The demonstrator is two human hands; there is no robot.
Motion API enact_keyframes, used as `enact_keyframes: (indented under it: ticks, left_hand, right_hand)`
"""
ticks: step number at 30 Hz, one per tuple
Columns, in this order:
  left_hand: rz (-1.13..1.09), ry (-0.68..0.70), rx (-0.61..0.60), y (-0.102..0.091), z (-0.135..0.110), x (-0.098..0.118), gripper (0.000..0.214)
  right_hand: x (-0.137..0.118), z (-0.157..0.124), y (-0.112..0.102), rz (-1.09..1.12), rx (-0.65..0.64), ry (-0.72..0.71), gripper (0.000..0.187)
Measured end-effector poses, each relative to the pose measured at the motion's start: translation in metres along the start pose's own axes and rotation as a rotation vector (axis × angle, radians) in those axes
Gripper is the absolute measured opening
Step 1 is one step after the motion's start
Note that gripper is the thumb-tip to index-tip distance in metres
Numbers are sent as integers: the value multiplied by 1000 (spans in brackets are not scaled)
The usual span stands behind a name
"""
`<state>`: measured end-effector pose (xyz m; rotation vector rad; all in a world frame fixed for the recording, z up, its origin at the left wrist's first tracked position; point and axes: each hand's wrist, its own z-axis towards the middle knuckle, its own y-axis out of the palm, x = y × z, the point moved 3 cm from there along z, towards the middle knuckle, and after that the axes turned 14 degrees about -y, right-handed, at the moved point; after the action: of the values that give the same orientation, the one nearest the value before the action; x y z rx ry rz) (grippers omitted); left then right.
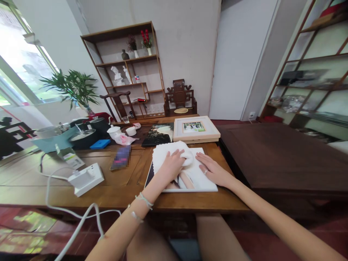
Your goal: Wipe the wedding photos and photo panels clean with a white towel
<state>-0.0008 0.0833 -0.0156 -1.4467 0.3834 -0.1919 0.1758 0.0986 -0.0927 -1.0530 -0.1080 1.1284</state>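
Note:
My left hand [174, 164] is closed on a bunched white cloth [165, 150] with a scalloped edge. The cloth lies over the upper left part of a photo panel [205, 183], which rests flat on the wooden table near its front edge. Bare legs or arms and a dark patch show in the picture below my wrist; the rest is covered. My right hand [214, 171], with a ring on one finger, lies flat with fingers stretched on the panel's right side. Behind the panel are a dark photo print [157, 135] and a light wooden picture frame [197, 128].
On the left of the table [130, 195] are a white power strip [88, 179] with a trailing cable, a small box [70, 157], a blurred-out phone-like item [121, 157], a blue box [100, 144] and a white teapot [114, 131]. A dark low table [280, 156] stands right.

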Motion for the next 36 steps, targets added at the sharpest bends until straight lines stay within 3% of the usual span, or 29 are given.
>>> enact_keyframes:
  ticks: [4,11,15,20,29,32,36]
  left_hand:
    - [30,23,-21,-7,-13,24,27]
    - [-15,147,-85,-12,-82,77,26]
    - [-88,201,-123,-18,-100,78,25]
    - [-169,126,-106,-24,-91,51,25]
    - [-182,-92,-59,-7,-41,6,27]
    - [-133,-128,-26,-2,-30,10,28]
    - [-116,-39,-18,-4,-38,34,28]
  right_hand:
    - [0,-1,0,25,0,1,44]
    - [0,-2,-1,75,13,2,43]
    - [1,-2,-2,68,13,-4,43]
    - [1,-1,-4,43,-16,6,45]
    - [1,-1,-3,65,6,8,44]
    - [2,-2,-2,62,9,9,44]
    - [3,-2,-2,63,24,-13,43]
